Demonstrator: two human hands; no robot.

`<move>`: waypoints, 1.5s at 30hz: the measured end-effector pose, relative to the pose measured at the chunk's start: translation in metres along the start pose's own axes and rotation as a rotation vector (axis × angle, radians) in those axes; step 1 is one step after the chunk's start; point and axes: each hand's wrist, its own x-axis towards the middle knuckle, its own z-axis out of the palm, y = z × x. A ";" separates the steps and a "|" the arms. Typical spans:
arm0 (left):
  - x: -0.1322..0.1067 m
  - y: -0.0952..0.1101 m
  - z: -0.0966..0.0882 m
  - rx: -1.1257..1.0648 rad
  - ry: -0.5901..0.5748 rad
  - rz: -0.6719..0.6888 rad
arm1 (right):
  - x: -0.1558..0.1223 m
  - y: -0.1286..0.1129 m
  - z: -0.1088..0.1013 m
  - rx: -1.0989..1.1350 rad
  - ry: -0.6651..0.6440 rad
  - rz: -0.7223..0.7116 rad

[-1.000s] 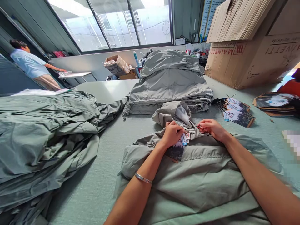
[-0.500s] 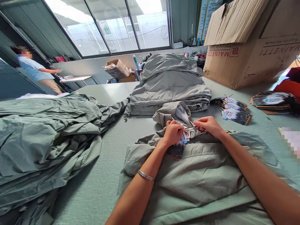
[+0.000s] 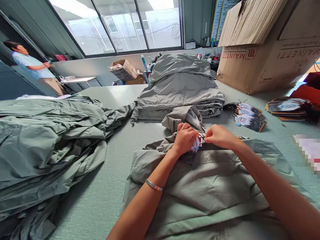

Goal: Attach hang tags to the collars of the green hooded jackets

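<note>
A grey-green jacket [image 3: 210,186] lies folded on the table in front of me, its hood beyond its collar. My left hand [image 3: 185,138] is closed at the collar, pinching the black string [image 3: 201,136] of a hang tag. Below those fingers hangs the dark printed hang tag [image 3: 188,157], with a small white and blue label [image 3: 196,143] by it, partly covered. Close on the right, my right hand [image 3: 220,136] pinches the string's other end beside the neck label. Its fingertips hide the exact grip.
Folded jackets [image 3: 181,88] are stacked behind; a loose garment heap [image 3: 50,143] lies left. Spare hang tags [image 3: 250,121] and a tag bundle [image 3: 287,106] lie right, before a large cardboard box [image 3: 242,70]. A person [image 3: 35,66] stands far left.
My right hand has moved left, closer to my left hand, and the string between them is shorter. The person at the far left has raised their hands.
</note>
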 end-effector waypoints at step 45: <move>0.002 0.000 0.002 -0.081 0.033 -0.073 | 0.003 0.024 -0.013 0.707 -0.424 0.129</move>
